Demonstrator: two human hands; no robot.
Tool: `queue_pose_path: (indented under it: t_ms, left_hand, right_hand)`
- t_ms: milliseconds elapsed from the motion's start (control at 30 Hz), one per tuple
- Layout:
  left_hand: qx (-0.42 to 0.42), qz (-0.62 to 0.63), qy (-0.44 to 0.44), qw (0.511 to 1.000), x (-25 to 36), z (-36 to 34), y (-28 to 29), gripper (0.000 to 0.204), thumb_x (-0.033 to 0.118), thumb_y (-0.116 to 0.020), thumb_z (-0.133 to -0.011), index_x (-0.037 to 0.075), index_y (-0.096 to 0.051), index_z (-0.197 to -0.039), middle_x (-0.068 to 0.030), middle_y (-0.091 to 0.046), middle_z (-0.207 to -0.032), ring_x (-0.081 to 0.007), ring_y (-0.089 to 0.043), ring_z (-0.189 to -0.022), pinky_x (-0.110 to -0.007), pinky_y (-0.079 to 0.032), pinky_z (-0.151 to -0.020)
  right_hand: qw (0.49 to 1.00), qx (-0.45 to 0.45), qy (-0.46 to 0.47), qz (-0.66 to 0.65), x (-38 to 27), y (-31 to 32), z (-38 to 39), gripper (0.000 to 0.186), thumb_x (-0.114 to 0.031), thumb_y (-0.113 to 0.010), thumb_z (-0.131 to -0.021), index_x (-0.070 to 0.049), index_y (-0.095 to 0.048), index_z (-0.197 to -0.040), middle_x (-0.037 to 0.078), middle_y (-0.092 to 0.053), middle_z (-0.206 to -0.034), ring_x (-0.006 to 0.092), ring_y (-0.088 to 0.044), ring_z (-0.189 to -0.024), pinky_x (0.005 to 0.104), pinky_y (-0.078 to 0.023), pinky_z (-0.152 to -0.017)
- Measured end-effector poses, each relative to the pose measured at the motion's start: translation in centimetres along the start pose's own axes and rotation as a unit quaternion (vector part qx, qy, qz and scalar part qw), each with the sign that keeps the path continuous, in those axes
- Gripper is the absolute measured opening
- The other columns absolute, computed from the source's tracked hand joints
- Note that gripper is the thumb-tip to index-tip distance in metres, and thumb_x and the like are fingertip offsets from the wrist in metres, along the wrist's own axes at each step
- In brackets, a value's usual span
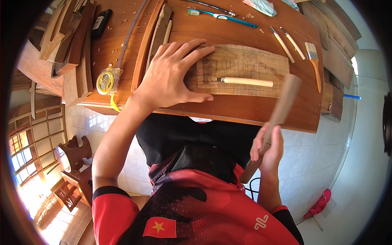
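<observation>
Head view shows a person sitting at a wooden table [241,107], with a flat, rough board [245,61] lying on it, near the front edge. On the board rests 1 small chisel [247,82], its pale handle to the right and its metal tip to the left. The left hand [171,71] is spread wide at the left end of the board, holding no tool; I cannot tell if it presses on the wood. The right hand [267,151] is closed around a wooden club [286,98], whose thick end points up beside the right end of the board.

As I judge, the chisel is the first danger. Its tip points into the space between the left thumb and first finger, so a push on the handle could drive it into the skin. Also, the club could knock the handle if it swings low, because both are near each other. The chisel lies loose, and it could roll if the board is tilted. I see no clamp on the board, so a sideways hit could make it slide. 2 more carving tools [281,44] lie just beyond the board's right end, near a paint brush [313,61].
</observation>
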State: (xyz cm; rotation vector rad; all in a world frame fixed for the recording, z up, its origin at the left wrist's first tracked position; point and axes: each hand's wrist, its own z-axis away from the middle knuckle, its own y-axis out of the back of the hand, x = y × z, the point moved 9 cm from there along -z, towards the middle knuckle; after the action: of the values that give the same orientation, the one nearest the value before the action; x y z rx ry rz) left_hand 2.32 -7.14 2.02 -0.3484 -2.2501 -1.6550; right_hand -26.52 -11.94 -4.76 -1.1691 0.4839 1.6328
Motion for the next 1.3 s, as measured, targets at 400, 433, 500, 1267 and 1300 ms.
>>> queue_pose_path:
  t_ms: [400,433,500,1267,1300]
  left_hand:
    - [0.004,0.000,-0.005,1.000,0.1,0.2,0.0,0.095,0.056,-0.086,-0.064,0.014,-0.056,-0.143,-0.0102,-0.055,-0.146,-0.0361,-0.054,-0.127,-0.047,-0.038,-0.110]
    - [0.003,-0.003,-0.004,1.000,0.1,0.2,0.1,0.095,0.056,-0.086,-0.064,0.013,-0.056,-0.143,-0.0101,-0.055,-0.146,-0.0360,-0.054,-0.127,-0.048,-0.038,-0.110]
    - [0.002,-0.005,-0.001,1.000,0.1,0.3,0.2,0.095,0.056,-0.086,-0.064,0.013,-0.056,-0.143,-0.0101,-0.055,-0.146,-0.0359,-0.054,-0.127,-0.048,-0.038,-0.110]
    - [-0.016,-0.054,-0.099,0.993,2.1,0.3,0.1,0.077,0.047,-0.083,-0.070,0.015,-0.062,-0.138,-0.0098,-0.049,-0.154,-0.0328,-0.044,-0.142,-0.053,-0.031,-0.119]
    - [-0.024,-0.059,-0.116,0.991,2.4,0.2,0.0,0.075,0.045,-0.083,-0.071,0.015,-0.063,-0.137,-0.0098,-0.048,-0.155,-0.0324,-0.044,-0.143,-0.053,-0.030,-0.119]
  right_hand:
    - [1.000,0.007,0.013,-0.006,-0.8,0.1,-0.5,0.046,-0.044,-0.031,-0.111,-0.003,-0.051,-0.106,0.007,-0.051,-0.065,0.0134,-0.045,-0.038,0.0283,-0.039,-0.036]
    - [1.000,-0.019,-0.004,0.024,-0.3,-0.2,-0.4,0.046,-0.044,-0.031,-0.111,-0.003,-0.051,-0.106,0.006,-0.050,-0.065,0.0134,-0.045,-0.038,0.0281,-0.039,-0.036]
    - [0.993,-0.068,-0.038,0.088,0.7,-1.0,-0.3,0.046,-0.044,-0.031,-0.111,-0.003,-0.051,-0.107,0.006,-0.049,-0.064,0.0133,-0.045,-0.037,0.0279,-0.038,-0.035]
    - [0.721,0.105,0.339,0.595,-14.8,-1.7,-4.3,0.029,-0.027,-0.072,-0.095,-0.003,-0.065,-0.111,0.013,-0.064,-0.089,0.0300,-0.064,-0.077,0.0382,-0.050,-0.069]
    - [0.682,0.114,0.416,0.591,-15.6,-2.9,-4.4,0.029,-0.028,-0.075,-0.092,-0.005,-0.065,-0.108,0.012,-0.067,-0.093,0.0325,-0.066,-0.080,0.0408,-0.051,-0.069]
